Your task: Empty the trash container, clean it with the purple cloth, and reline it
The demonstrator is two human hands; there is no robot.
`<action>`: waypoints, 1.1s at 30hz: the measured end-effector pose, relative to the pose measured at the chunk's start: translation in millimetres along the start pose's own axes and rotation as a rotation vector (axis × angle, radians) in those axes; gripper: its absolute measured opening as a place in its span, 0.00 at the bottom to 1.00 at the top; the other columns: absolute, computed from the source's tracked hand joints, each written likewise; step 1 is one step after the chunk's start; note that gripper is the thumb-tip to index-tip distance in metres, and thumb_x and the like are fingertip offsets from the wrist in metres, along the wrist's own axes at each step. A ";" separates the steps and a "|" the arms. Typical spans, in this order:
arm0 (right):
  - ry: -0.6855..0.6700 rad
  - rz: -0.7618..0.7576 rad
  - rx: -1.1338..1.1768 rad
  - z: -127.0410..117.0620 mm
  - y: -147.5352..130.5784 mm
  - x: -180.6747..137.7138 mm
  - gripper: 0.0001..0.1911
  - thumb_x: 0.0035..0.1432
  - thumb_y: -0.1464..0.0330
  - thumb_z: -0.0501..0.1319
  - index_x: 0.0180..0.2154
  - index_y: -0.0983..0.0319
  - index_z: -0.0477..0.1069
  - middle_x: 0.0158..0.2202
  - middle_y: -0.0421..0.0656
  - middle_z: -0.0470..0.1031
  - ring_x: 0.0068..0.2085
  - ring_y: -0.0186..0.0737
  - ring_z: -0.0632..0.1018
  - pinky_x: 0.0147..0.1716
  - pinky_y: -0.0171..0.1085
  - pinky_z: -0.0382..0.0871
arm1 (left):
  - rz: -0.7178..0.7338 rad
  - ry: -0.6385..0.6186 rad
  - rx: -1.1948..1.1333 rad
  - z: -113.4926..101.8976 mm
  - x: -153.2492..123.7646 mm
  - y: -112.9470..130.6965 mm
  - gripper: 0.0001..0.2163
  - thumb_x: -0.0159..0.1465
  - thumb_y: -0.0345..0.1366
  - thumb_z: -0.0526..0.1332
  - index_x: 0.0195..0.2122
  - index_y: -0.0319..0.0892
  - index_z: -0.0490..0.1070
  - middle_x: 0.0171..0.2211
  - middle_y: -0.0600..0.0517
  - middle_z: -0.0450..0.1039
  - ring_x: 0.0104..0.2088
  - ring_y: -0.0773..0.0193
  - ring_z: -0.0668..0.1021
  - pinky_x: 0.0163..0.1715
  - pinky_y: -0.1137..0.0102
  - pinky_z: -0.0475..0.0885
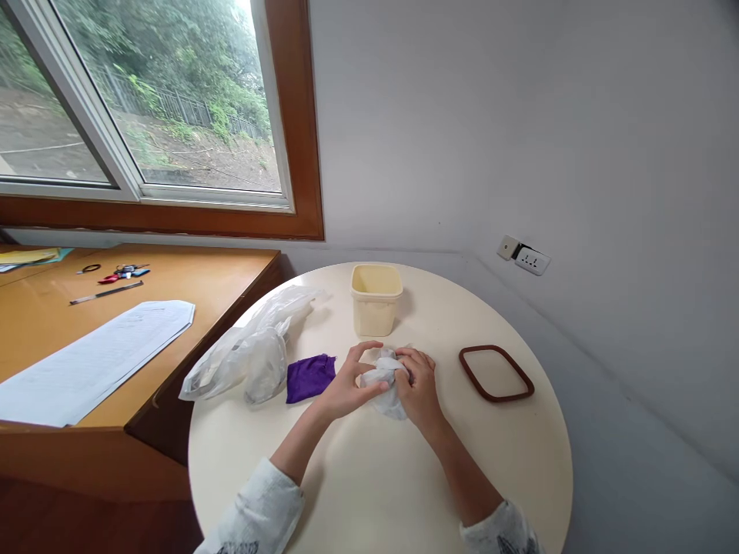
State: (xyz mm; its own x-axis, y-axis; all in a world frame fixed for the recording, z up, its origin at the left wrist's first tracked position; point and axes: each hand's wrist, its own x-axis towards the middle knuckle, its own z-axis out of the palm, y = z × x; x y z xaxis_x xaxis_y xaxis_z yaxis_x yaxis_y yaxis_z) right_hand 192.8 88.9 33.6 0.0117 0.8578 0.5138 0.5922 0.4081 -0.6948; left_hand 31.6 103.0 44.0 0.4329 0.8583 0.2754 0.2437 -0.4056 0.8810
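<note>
Both hands (420, 391) grip a crumpled whitish filmy bundle (388, 377). A squarish cream plastic tub (374, 317), floor hidden, stands at twelve o'clock.

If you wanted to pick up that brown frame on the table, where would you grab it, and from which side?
Probably pinch the left bar of the brown frame, coming from above with the right hand: a finger inside the opening, thumb outside. It lies flat on the table, its middle is open, and that bar is nearest the hand.
</note>
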 end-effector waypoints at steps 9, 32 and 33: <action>0.018 0.048 0.085 -1.5 1.2 1.9 0.08 0.51 0.73 0.50 0.26 0.60 0.66 0.36 0.41 0.74 0.41 0.40 0.72 0.47 0.42 0.57 | -0.033 -0.009 -0.156 -0.8 1.0 3.8 0.17 0.59 0.46 0.59 0.20 0.41 0.71 0.56 0.47 0.60 0.53 0.53 0.67 0.49 0.63 0.67; -0.012 0.098 0.017 -2.5 4.1 3.5 0.08 0.52 0.72 0.50 0.23 0.60 0.62 0.33 0.41 0.71 0.37 0.38 0.70 0.45 0.41 0.57 | -0.242 0.125 -1.016 -4.6 0.1 2.3 0.17 0.54 0.43 0.65 0.41 0.38 0.73 0.40 0.45 0.74 0.41 0.58 0.74 0.39 0.69 0.67; -0.016 0.091 0.021 -2.4 4.1 3.3 0.09 0.52 0.72 0.50 0.23 0.60 0.62 0.33 0.41 0.71 0.37 0.38 0.70 0.45 0.41 0.57 | -0.246 0.132 -1.045 -4.6 0.7 2.1 0.17 0.55 0.43 0.65 0.42 0.38 0.74 0.42 0.44 0.73 0.43 0.56 0.74 0.41 0.68 0.67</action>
State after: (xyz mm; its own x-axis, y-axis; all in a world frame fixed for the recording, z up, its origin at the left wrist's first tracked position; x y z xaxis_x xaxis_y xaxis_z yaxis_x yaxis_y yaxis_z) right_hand 197.1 92.6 33.7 0.0519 0.8962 0.4405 0.5725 0.3347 -0.7485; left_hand 28.4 104.2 47.8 0.3610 0.9321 0.0307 -0.5767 0.1972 0.7928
